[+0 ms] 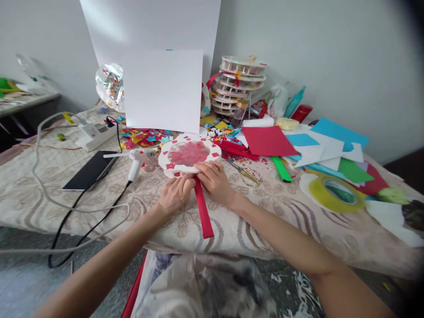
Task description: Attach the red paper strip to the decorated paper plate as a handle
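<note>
A white flower-shaped paper craft (214, 152) lies on the cloth before me, with red patches around its rim and red pieces behind a clear middle. From its near edge a red ribbon strip (203, 214) hangs toward me. My left hand (177, 193) is closed at that near edge, its fingertips pressed in where the strip begins. My right hand (215, 182) is closed on the rim just right of the strip, fingers lying over the white edge. What the thumbs touch is hidden.
Left of the craft sit a white hot glue gun (135, 165), a black flat case (91, 170) and a power strip (96, 134). To the right lie gold-handled scissors (250, 176), a yellow tape roll (319, 194) and red paper (271, 140). A white board (162, 90) stands behind.
</note>
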A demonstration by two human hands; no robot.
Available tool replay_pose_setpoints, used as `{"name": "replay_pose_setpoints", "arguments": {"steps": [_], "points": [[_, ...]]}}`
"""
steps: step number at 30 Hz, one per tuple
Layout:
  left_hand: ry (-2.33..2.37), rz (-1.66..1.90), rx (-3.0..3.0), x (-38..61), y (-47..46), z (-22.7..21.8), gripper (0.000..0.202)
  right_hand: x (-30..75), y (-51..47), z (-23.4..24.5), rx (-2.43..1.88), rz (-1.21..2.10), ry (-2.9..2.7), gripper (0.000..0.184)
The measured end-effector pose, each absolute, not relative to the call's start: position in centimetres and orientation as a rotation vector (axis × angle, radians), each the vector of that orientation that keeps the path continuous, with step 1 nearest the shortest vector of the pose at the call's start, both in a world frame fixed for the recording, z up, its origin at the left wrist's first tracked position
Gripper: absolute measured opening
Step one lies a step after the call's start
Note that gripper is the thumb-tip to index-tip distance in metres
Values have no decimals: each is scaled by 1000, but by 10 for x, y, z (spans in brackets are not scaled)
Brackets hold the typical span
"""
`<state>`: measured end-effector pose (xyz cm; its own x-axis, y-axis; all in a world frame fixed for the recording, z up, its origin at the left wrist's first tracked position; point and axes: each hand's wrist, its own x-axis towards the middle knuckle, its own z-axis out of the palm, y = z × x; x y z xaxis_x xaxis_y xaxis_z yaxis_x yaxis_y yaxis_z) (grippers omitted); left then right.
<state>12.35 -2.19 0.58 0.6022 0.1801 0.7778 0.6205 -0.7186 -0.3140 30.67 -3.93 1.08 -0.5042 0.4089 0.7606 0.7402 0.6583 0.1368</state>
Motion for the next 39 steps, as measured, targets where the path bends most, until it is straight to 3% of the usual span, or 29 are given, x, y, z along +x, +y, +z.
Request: {"name": "replay_pose_setpoints", "arguments": {"steps": [39], "points": [[-685, -1073, -2275, 109, -20, 0, 13, 308, -42, 11, -829, -541, -2107, 20]]}}
